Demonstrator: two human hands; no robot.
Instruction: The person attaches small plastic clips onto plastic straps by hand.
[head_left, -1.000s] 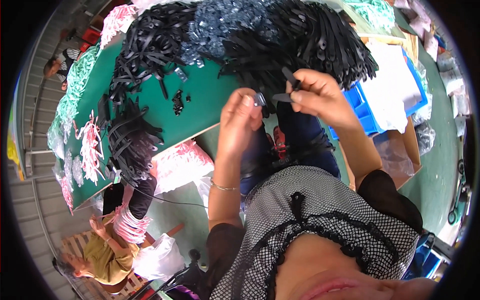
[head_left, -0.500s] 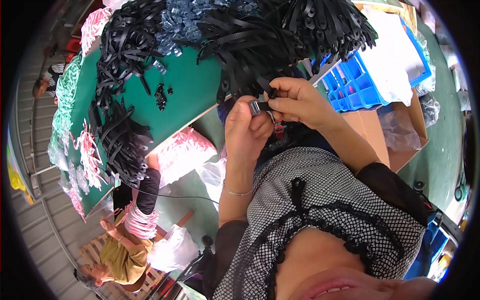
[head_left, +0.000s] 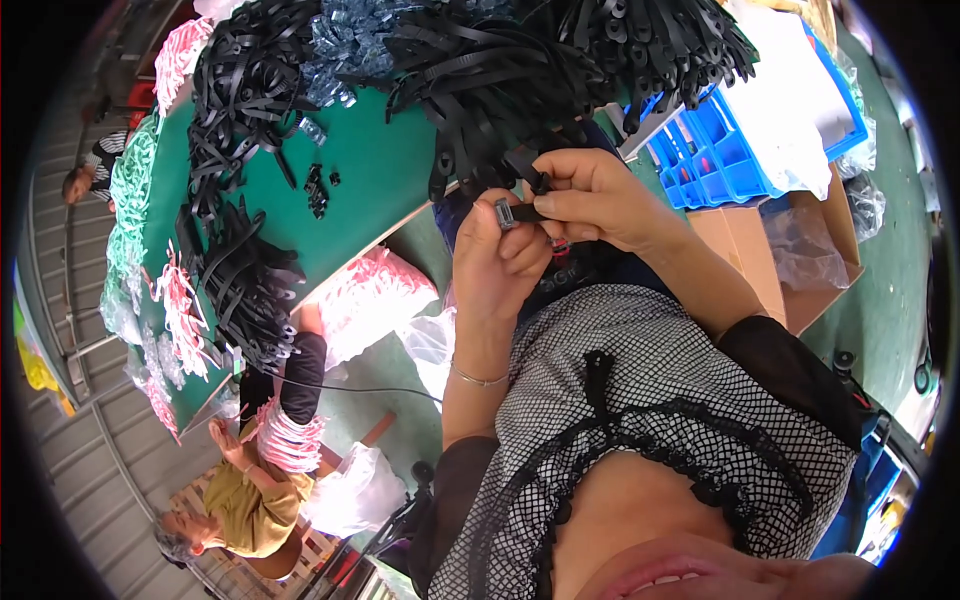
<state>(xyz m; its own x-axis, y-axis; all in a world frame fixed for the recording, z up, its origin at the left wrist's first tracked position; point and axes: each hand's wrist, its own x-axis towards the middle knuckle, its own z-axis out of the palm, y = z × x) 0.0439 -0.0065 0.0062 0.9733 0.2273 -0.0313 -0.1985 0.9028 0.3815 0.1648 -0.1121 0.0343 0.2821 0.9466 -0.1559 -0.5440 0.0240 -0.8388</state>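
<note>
My left hand (head_left: 495, 258) pinches a small, translucent grey, rectangular buckle (head_left: 504, 214); my right hand (head_left: 597, 200) grips a flat black strap (head_left: 525, 212), its visible stretch running sideways between them, left end at the buckle (threaded or not, I can't tell), on my side of the green-topped counter (head_left: 372, 165)

buckle (head_left: 503, 214): glossy plastic | strap (head_left: 524, 212): matt, smooth | carton (head_left: 736, 258): matt cardboard

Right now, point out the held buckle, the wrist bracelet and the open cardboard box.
Held buckle (head_left: 504, 214), head view: its face.
Wrist bracelet (head_left: 479, 381), head view: band's middle.
Cardboard box (head_left: 738, 256), head view: left side.
</note>
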